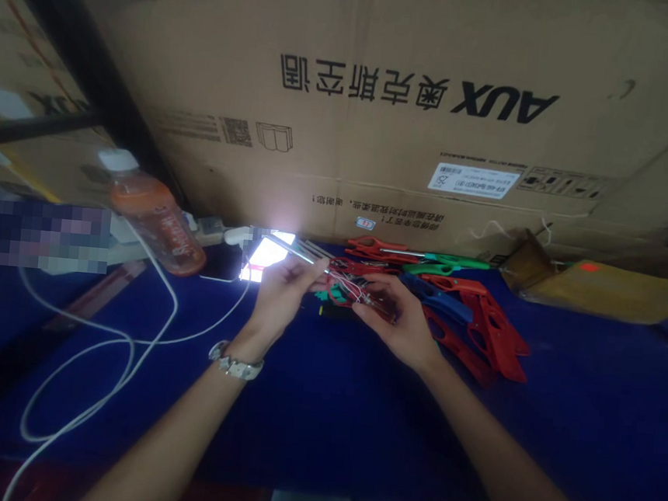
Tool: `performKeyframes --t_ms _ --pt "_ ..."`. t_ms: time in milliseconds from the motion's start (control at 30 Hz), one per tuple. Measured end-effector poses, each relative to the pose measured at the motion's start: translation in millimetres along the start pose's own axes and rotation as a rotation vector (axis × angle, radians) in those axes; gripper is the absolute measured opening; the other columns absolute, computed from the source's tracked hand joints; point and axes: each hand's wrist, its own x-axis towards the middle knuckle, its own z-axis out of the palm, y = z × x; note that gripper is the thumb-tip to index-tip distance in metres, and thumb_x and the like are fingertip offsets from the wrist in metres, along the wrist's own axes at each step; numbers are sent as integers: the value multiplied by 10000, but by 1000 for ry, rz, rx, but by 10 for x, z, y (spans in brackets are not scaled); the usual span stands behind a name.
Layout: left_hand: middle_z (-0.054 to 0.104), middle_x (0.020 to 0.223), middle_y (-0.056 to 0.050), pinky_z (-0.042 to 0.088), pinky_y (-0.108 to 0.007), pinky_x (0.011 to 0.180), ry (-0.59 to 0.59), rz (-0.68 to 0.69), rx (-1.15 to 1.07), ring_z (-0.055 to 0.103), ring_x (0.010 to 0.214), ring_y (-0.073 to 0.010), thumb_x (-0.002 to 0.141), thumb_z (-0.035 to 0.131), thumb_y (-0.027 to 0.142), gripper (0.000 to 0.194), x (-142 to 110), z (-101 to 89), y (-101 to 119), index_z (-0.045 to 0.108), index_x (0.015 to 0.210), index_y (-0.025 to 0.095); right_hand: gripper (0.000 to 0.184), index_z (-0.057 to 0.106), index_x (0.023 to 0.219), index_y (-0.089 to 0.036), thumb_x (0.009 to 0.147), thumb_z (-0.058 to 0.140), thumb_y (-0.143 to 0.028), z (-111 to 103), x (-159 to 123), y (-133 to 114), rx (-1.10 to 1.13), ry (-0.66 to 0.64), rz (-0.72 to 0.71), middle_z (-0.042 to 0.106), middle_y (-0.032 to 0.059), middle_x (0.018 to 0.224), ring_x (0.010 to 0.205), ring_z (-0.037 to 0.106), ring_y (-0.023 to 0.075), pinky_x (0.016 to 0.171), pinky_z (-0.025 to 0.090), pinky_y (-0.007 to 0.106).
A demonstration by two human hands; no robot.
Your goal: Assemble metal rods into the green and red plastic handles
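My left hand (281,296), with a watch (237,364) on the wrist, is closed on the thin metal tube (294,250) of a long-nosed lighter. My right hand (406,327) is closed around the lighter's dark reddish body (384,308), which the fingers partly hide. Thin pale and red wires (354,286) run between the two hands. Beyond them lie several lighter parts: a green lighter (455,264) with a metal tube, red handle shells (493,338) and a blue handle (446,301). Under the hands sits a small black and yellow object (334,312).
A lit phone (263,260) lies left of my hands. Further left are a drink bottle (158,219) and a looped white cable (127,341) on the blue tabletop (319,421). A large cardboard box (354,151) walls off the back. A yellow packet (622,295) rests at right.
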Motion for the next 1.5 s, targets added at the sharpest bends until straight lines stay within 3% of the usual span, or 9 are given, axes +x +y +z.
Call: performKeyframes --t_ms 167,300,500,767,1067,1233,1500 --pt "737 682 -38 633 -288 694 -17 -2 52 714 633 -151 706 843 394 292 -12 22 -21 717 734 132 170 681 1025 -244 859 715 -262 111 -5 -109 -231 124 -253 710 34 982 902 687 193 872 551 373" --pt "729 673 -37 629 -290 693 -16 -8 57 708 630 -150 703 839 395 287 -25 48 -19 711 709 139 48 710 902 -244 895 672 -216 153 9 -134 -213 168 -311 700 34 935 903 685 186 855 555 360" --pt "734 680 -48 630 -307 696 -22 -19 34 713 639 -163 660 859 419 342 -48 77 2 701 717 121 81 698 926 -226 878 693 -291 167 23 -75 -102 189 -158 704 33 900 802 668 175 743 566 325" --pt "725 676 -37 628 -299 698 -39 -22 36 712 650 -157 680 850 406 318 -52 76 -12 712 736 126 34 737 824 -218 844 734 -246 113 78 -37 -56 157 -131 697 20 823 760 662 168 688 534 305" --pt "725 680 -36 623 -291 701 -44 -35 39 704 632 -148 661 862 422 342 -41 60 -10 707 730 125 111 714 851 -224 895 641 -152 75 94 -93 -360 107 -448 656 45 895 836 661 172 769 554 320" --pt "734 693 -39 625 -305 718 -81 -55 48 708 635 -153 671 853 439 345 -45 65 -20 702 718 133 132 710 950 -253 929 603 -179 113 99 -76 -415 132 -487 675 47 917 866 676 179 783 568 331" --pt "693 635 -10 627 -287 693 -91 -65 37 693 611 -142 666 858 446 353 -76 87 -2 676 670 143 155 735 877 -239 928 600 -182 118 126 -37 -491 101 -599 682 63 924 840 666 184 734 558 338"
